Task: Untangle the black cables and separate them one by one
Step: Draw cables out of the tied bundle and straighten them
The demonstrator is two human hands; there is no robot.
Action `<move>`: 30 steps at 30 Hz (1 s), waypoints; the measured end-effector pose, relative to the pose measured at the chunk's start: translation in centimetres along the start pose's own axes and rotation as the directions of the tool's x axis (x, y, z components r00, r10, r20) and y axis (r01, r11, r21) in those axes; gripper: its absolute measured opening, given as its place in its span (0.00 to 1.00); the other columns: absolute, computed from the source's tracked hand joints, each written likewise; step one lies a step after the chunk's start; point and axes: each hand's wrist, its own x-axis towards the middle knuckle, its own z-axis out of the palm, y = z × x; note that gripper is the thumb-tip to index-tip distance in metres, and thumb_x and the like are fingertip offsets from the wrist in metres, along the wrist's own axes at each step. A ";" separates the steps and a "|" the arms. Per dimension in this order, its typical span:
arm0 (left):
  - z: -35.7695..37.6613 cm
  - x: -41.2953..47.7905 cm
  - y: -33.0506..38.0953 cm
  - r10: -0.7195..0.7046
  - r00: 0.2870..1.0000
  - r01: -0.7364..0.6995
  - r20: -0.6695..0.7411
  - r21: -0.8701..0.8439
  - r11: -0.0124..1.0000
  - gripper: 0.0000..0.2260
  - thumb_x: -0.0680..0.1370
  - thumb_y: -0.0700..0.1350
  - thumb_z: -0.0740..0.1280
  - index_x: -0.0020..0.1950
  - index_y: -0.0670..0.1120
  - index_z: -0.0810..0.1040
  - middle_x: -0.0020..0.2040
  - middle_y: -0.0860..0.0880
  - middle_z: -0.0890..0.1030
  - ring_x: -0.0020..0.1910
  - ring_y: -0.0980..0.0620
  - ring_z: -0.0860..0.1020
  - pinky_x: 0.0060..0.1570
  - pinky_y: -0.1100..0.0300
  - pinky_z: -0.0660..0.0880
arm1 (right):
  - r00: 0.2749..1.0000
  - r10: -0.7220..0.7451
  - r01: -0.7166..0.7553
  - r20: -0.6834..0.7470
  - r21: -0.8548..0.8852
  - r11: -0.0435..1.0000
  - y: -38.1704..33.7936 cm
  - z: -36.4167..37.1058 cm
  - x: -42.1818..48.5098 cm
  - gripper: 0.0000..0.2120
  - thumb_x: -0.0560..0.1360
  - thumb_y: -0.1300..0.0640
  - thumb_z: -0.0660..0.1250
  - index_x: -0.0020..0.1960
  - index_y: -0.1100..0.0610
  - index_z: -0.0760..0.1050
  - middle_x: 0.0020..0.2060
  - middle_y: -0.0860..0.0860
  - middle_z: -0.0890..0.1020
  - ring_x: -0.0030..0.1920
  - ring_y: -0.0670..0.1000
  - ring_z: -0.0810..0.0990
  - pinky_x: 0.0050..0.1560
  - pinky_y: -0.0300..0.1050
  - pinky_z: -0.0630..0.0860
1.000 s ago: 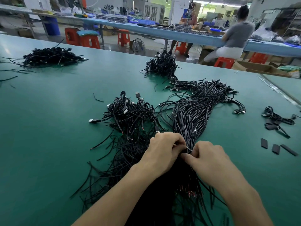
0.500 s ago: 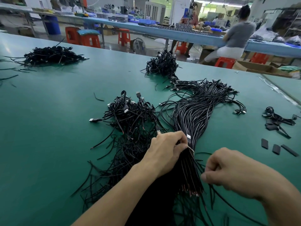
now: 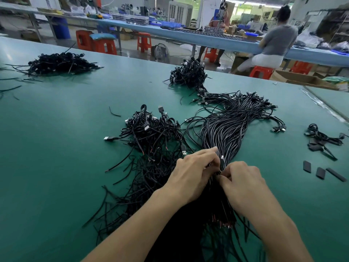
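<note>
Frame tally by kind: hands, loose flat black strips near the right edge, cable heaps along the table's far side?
Hands on the cable bundle: 2 (left hand, right hand)
Flat black strips: 3
Far cable heaps: 2
Total: 7

Past green table (image 3: 56, 148) far edge: orange stools (image 3: 144, 42), floor fan (image 3: 160, 52), seated person, grey top (image 3: 277, 38); cardboard box (image 3: 294, 78) far-right corner.
</note>
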 end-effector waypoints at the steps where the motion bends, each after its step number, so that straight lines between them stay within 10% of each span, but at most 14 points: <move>1: 0.0 0.0 0.0 0.006 1.000 -0.006 -0.008 -0.005 1.000 0.03 0.81 0.50 0.66 0.47 0.54 0.76 0.70 0.62 0.75 0.60 0.58 0.76 0.54 0.61 0.68 | 1.000 -0.007 0.007 0.029 -0.007 1.000 0.0 -0.2 0.0 0.08 0.78 0.49 0.64 0.47 0.53 0.75 0.43 0.53 0.75 0.43 0.57 0.75 0.43 0.50 0.75; 15: -0.3 0.1 0.3 -0.121 0.991 0.123 0.054 -0.036 0.992 0.06 0.80 0.50 0.65 0.45 0.58 0.72 0.56 0.59 0.84 0.49 0.50 0.83 0.57 0.48 0.76 | 0.896 -0.160 0.213 0.414 -0.085 0.973 0.6 -4.3 -1.2 0.09 0.74 0.52 0.71 0.37 0.51 0.76 0.31 0.46 0.79 0.33 0.44 0.76 0.38 0.39 0.74; 20: -0.2 0.2 0.2 -0.159 0.983 0.165 0.092 -0.066 0.984 0.10 0.78 0.46 0.71 0.39 0.58 0.75 0.55 0.59 0.84 0.51 0.55 0.82 0.58 0.51 0.77 | 0.980 -0.098 0.095 0.174 0.024 0.995 2.0 -5.9 -1.3 0.09 0.80 0.52 0.64 0.41 0.51 0.74 0.36 0.49 0.80 0.36 0.48 0.77 0.38 0.42 0.74; 24: -0.6 0.0 1.2 -0.116 0.989 0.108 0.092 0.082 0.991 0.12 0.77 0.43 0.67 0.56 0.60 0.76 0.57 0.57 0.81 0.56 0.54 0.77 0.57 0.50 0.77 | 0.994 0.032 -0.051 0.108 0.183 0.982 2.4 -5.3 -0.9 0.09 0.81 0.58 0.61 0.42 0.55 0.73 0.35 0.53 0.82 0.34 0.53 0.81 0.40 0.53 0.81; 27: -1.2 -0.2 2.9 0.090 0.988 -0.115 0.123 0.210 0.971 0.26 0.71 0.44 0.69 0.67 0.58 0.70 0.64 0.57 0.76 0.63 0.55 0.69 0.63 0.56 0.69 | 0.996 -0.058 0.047 0.065 0.155 0.987 2.3 -5.1 -0.5 0.09 0.79 0.55 0.66 0.40 0.51 0.76 0.33 0.49 0.82 0.33 0.46 0.79 0.34 0.41 0.75; 30: -1.6 -0.5 4.4 0.214 0.966 -0.232 0.143 0.126 0.964 0.17 0.75 0.48 0.69 0.63 0.50 0.73 0.53 0.52 0.82 0.52 0.51 0.77 0.55 0.55 0.73 | 0.979 -0.204 0.201 -0.026 0.337 0.920 1.4 -5.3 -0.4 0.05 0.74 0.53 0.70 0.40 0.49 0.81 0.34 0.46 0.84 0.35 0.43 0.81 0.42 0.45 0.78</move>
